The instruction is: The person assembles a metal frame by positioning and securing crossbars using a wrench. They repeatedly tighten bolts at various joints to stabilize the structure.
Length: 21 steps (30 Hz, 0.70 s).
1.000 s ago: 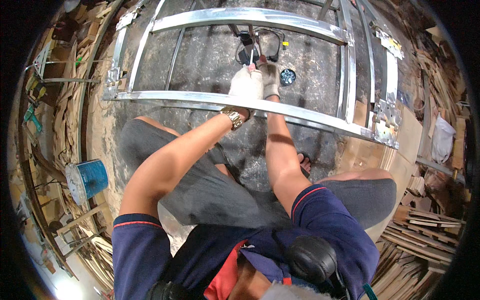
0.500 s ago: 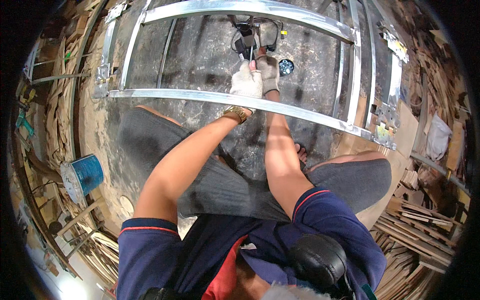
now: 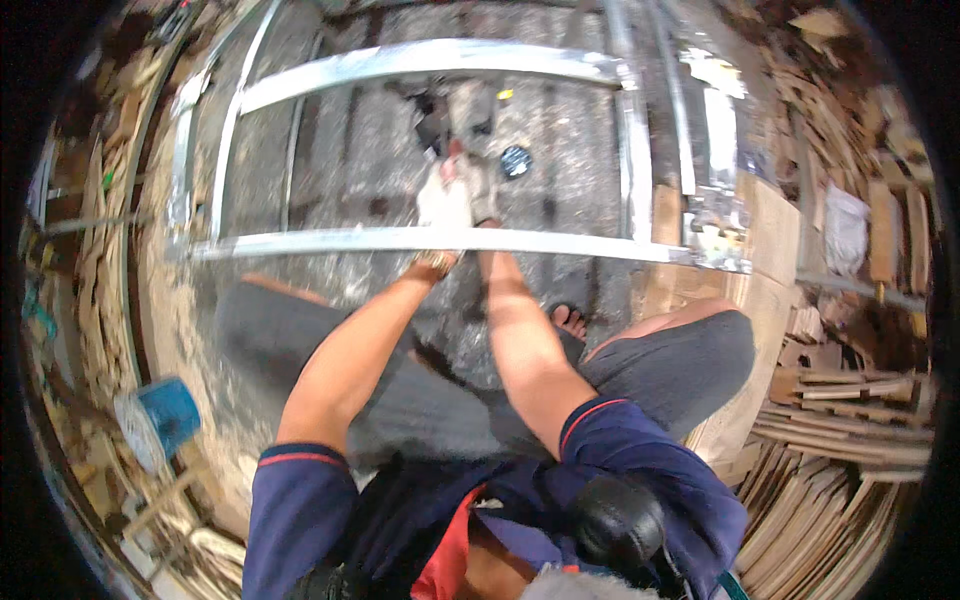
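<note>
— Grey concrete floor (image 3: 360, 160), rough and streaked, with stacked timber offcuts (image 3: 850, 440) crowding the right edge and more scrap wood along the left. Blue bucket (image 3: 160, 420) low on the left.

— And on the floor?

— Silver metal frame (image 3: 420, 62) lying flat; near rail (image 3: 330, 242) running across in front of the knees, far rail bending with the lens. Right end of the frame blurred and glaring, hard to read.

— Hands?

— Both gloved and pressed close together just beyond the near rail, inside the frame. Left hand (image 3: 442, 200) in a pale glove, right hand (image 3: 482, 190) touching it. Motion blur over both.

— Fingers open or closed?

— Cannot tell. Left fingers seem curled downward, right fingers hidden behind the left glove. Something thin and reddish at the fingertips, too smeared to name.

— Anything near them?

— Dark power tool (image 3: 455, 115) just past the hands, outline smudged. Small round black lid (image 3: 515, 160) just to its right. Bare foot (image 3: 570, 320) poking out below the rail, partly covered by grey trousers.
</note>
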{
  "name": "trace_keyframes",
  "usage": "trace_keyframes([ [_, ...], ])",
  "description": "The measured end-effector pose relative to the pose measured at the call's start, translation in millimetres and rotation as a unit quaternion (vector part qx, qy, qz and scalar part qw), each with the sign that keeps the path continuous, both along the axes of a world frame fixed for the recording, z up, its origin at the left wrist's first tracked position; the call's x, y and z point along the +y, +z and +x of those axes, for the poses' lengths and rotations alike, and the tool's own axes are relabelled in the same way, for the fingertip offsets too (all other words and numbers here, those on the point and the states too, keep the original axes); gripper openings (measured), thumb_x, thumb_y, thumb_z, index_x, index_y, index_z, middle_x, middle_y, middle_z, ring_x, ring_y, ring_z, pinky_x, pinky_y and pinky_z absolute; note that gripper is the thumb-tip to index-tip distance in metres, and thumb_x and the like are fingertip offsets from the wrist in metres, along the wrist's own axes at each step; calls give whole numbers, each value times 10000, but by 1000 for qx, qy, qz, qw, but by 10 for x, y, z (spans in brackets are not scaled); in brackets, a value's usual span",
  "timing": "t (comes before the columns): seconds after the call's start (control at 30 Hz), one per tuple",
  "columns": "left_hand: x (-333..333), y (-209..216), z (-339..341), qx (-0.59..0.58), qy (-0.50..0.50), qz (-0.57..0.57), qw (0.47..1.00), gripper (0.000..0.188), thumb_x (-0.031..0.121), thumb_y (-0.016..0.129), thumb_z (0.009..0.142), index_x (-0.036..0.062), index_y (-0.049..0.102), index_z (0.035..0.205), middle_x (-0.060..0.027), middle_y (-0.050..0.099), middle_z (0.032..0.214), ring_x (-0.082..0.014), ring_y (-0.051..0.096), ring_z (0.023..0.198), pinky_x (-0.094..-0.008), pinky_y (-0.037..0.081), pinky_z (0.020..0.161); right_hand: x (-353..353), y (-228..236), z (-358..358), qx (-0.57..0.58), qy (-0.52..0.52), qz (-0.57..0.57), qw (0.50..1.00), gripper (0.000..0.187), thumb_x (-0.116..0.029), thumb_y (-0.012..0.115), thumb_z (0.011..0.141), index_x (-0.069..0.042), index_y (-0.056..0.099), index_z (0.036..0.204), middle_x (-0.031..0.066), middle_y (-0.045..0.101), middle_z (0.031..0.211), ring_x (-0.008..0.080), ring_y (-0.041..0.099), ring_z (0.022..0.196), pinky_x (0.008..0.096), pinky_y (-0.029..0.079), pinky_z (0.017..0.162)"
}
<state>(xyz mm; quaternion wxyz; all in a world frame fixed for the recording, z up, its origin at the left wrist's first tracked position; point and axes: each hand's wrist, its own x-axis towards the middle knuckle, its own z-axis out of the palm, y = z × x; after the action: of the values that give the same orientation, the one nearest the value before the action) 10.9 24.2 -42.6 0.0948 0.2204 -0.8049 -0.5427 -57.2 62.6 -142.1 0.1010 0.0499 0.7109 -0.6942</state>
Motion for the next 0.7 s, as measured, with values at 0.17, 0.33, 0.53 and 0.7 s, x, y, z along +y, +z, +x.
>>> trace_keyframes([
  [0.17,254,-182,346,19,-8,-30,999,447,408,412,1054,2,598,1044,-210,642,842,-317,588,744,-441,472,723,160,-373,-163,20,-68,162,984,359,-372,657,952,-23,716,893,75,693,758,192,633,669,356,500,626],
  [0.33,58,-271,82,33,15,-209,977,377,417,469,1021,63,596,983,-285,640,792,-487,631,725,-563,450,621,293,-402,-221,-2,-69,146,987,321,-340,642,961,-29,707,917,43,650,713,172,603,625,338,478,574],
  [0.53,180,-44,-14,70,-138,-273,950,347,159,572,874,95,570,1214,-219,601,1112,-441,632,927,-531,516,777,269,-201,-283,-42,-134,-224,965,276,-302,624,972,-36,695,945,4,598,659,149,568,572,315,451,510],
  [0.7,140,-343,116,9,-133,-270,954,263,223,652,867,104,573,1087,-200,613,1037,-443,632,831,-528,502,704,663,13,-246,-134,-157,-286,936,230,-315,669,943,-93,675,886,16,571,619,132,517,475,301,404,434],
])
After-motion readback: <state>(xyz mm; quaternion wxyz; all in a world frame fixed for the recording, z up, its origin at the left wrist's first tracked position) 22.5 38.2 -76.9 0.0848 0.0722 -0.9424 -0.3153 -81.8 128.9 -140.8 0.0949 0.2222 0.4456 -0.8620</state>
